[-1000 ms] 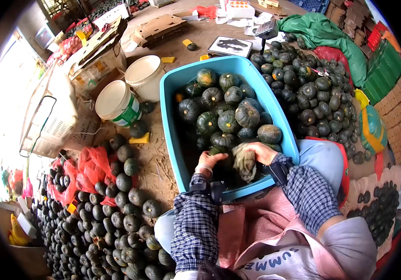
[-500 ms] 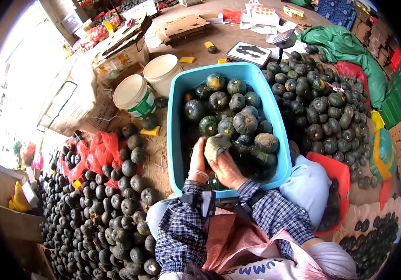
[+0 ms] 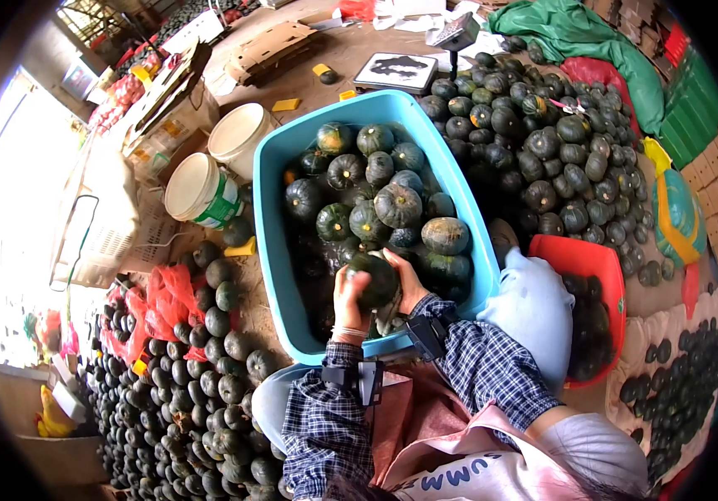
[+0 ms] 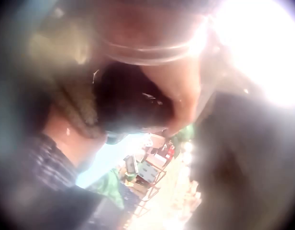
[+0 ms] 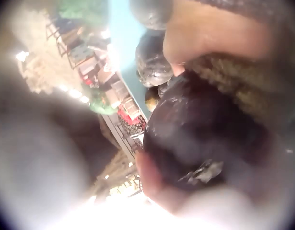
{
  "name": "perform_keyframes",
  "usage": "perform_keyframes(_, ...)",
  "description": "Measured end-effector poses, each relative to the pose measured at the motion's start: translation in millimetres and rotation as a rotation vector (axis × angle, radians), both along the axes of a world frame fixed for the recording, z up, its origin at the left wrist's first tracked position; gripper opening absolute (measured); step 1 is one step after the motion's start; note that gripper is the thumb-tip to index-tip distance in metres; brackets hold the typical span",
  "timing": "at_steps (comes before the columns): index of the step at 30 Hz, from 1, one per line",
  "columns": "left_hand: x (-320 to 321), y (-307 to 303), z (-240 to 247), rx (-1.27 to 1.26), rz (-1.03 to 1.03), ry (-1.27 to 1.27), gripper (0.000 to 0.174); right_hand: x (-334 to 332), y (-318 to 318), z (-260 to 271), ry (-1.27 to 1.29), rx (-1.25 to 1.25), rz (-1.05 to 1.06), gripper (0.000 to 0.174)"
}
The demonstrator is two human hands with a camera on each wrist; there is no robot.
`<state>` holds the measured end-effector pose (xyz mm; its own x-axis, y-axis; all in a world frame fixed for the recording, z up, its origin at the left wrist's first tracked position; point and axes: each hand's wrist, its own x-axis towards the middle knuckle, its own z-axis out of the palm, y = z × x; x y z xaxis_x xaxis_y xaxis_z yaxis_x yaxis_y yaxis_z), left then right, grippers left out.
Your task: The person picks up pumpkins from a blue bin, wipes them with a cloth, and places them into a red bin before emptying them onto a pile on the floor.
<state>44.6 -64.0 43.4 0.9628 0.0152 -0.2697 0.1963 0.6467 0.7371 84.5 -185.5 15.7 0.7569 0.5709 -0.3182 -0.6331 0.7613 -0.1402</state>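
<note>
A dark green pumpkin is held between both hands over the near end of a blue tub. My left hand grips its left side, the fingers curled against it. On the other side my right hand holds a wet, fuzzy cloth against the pumpkin. In the right wrist view the cloth lies between that hand and the glossy pumpkin skin. Several other pumpkins sit in dark water in the tub, just beyond the hands.
A red basin with dark pumpkins stands by the right knee. Pumpkin heaps lie at left and right. White buckets stand left of the tub; a scale sits behind it. Red netting covers part of the left heap.
Half a second ago the cloth was raised in front of the hands; now it is lower, at the right hand, and the pumpkin shows between the hands. The head view has shifted.
</note>
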Motion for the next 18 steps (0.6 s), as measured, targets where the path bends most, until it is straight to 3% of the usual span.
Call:
perform_keyframes(1,3,-5,11,-0.281,0.023,0.131,0.043,1,3,1,0.017,0.042,-0.031,0.035)
perform_keyframes(2,16,-1,-6,-0.217,0.054,0.122,0.034,1,6,3,0.034,0.085,-0.061,0.037)
perform_keyframes(4,22,14,-7,1.088,0.209,-0.245,0.027,-1,-2,13,0.019,0.029,-0.078,0.037)
perform_keyframes(5,17,18,-6,1.592,0.349,-0.282,0.025,-3,-6,22,-0.002,-0.025,-0.09,0.038)
perform_keyframes(6,13,21,1,1.499,0.33,-0.363,0.025,-3,-7,31,-0.039,-0.085,-0.114,0.038)
perform_keyframes(9,11,5,3,0.807,0.178,-0.281,0.034,2,2,36,-0.061,-0.196,0.036,0.036)
perform_keyframes(10,9,3,-2,0.822,0.233,-0.217,0.038,-3,10,32,-0.069,-0.198,0.076,0.04)
perform_keyframes(12,6,8,-7,0.881,0.245,-0.085,0.036,-13,24,33,-0.127,-0.356,-0.032,0.04)
perform_keyframes(14,0,-5,24,0.676,0.341,-0.082,0.031,-20,30,24,-0.211,-0.389,-0.071,0.041)
perform_keyframes(16,7,4,10,0.56,0.475,-0.029,0.028,-32,38,27,-0.34,-0.579,-0.12,0.046)
perform_keyframes(17,10,10,2,0.545,0.526,-0.012,0.025,-43,43,30,-0.501,-0.815,-0.143,0.048)
perform_keyframes(18,14,19,-7,0.527,0.556,0.052,0.026,-51,50,29,-0.551,-0.851,-0.163,0.052)
